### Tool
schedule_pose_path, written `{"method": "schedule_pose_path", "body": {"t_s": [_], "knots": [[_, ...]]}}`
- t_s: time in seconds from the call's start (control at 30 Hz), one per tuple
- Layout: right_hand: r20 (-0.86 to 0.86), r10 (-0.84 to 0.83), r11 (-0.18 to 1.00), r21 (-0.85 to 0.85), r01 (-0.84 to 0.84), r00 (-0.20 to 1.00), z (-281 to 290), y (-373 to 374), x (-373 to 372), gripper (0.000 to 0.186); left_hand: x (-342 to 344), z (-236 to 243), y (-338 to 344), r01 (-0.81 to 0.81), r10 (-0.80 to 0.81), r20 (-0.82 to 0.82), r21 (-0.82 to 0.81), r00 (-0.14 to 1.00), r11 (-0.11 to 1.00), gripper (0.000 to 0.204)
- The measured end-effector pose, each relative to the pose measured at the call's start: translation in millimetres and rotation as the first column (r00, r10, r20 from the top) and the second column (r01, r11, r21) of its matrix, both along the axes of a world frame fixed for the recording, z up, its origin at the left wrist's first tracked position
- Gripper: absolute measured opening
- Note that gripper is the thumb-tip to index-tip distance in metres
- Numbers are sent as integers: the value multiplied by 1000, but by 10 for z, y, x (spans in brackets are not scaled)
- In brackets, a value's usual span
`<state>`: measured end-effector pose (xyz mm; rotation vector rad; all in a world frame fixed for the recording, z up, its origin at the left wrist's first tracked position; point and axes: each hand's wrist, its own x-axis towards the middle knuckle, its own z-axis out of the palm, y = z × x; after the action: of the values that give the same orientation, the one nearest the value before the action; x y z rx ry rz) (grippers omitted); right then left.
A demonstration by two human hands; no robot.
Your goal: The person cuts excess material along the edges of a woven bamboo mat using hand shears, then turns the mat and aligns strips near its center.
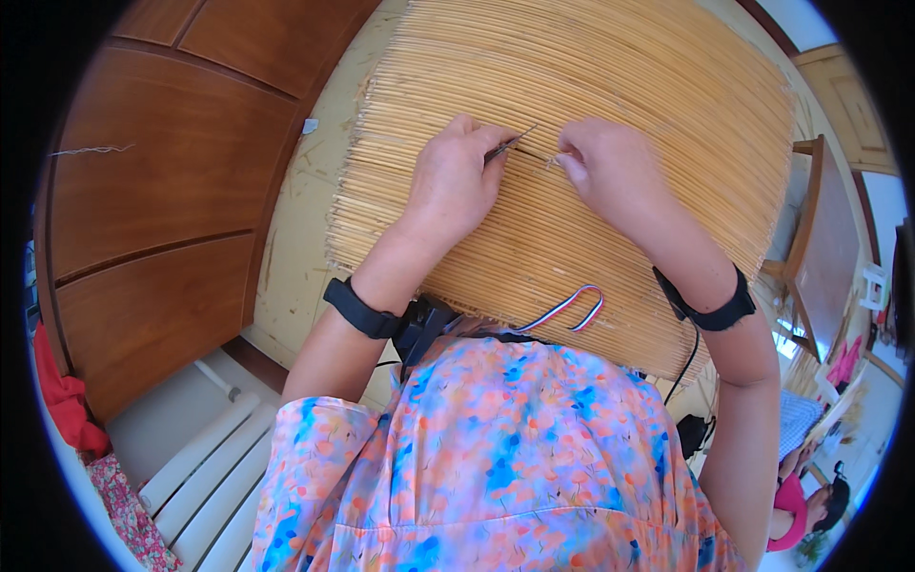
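A wide mat of straw-coloured reed stalks (572,238), laid side by side, spreads under both hands. My left hand (456,176) is closed on a small pointed metal tool (502,147). The tool's thin tip points up and to the right, and its exact kind is hard to make out. Just right of it, my right hand (610,164) pinches a pale frayed string (552,162) close above the stalks. A gap separates the two hands. Nearer my body, a looped striped ribbon (562,313) lies on the mat's near part.
Brown wooden cabinets (162,172) stand at the left, with a white slatted rack (205,477) below them. A wooden table (827,253) stands on the right. Further right is another person in a pink top (789,505). Straw bits litter the floor (295,238).
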<state>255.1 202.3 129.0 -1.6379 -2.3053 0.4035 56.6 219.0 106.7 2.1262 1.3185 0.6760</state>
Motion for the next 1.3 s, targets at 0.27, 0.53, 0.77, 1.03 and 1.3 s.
{"method": "schedule_pose_path", "body": {"t_s": [0.27,0.53,0.77,1.03,1.3], "knots": [[38,-125,991,-42,127,991,70,-276,332,10,118,2,148,-63,63,1,-41,998,997,13],[11,-170,983,-70,170,985,72,-385,425,12,226,38,304,79,-44,-286,114,957,990,18],[49,-88,995,-34,90,995,27,-451,465,12,46,17,218,95,-86,-96,94,992,991,12],[116,-21,1000,21,19,993,83,-401,442,9,45,17,212,188,-149,-216,175,965,966,12],[155,-2,996,86,-11,988,206,-305,420,10,43,-14,222,255,-151,-420,202,895,946,14]]}}
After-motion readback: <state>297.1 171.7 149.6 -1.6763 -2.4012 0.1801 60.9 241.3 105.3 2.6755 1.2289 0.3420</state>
